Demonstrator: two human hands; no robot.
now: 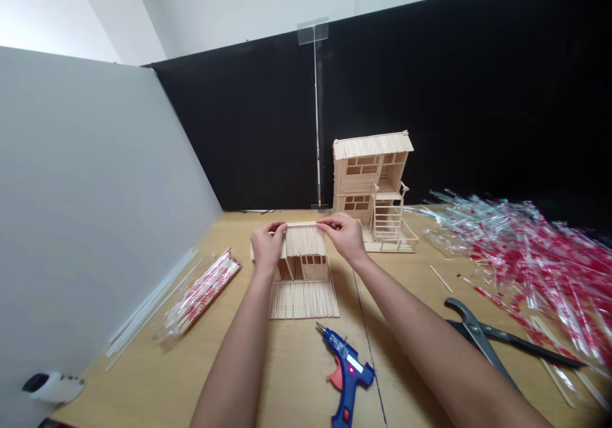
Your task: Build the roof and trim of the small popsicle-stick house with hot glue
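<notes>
Little wooden-stick house [306, 286], left hand [268, 243] and right hand [345, 233] both pinching a stick [302, 224] along its roof's top edge; clear plastic bag [168, 326] nearby's got red-and-white wrapped sticks [205, 294] inside.

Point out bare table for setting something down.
Bare tabletop lies between the wrapped stick bundle and left forearm, and between the hot glue gun and right forearm. Plastic wrappers and a plier-like tool crowd the right; the smaller stick house occupies the centre.
</notes>
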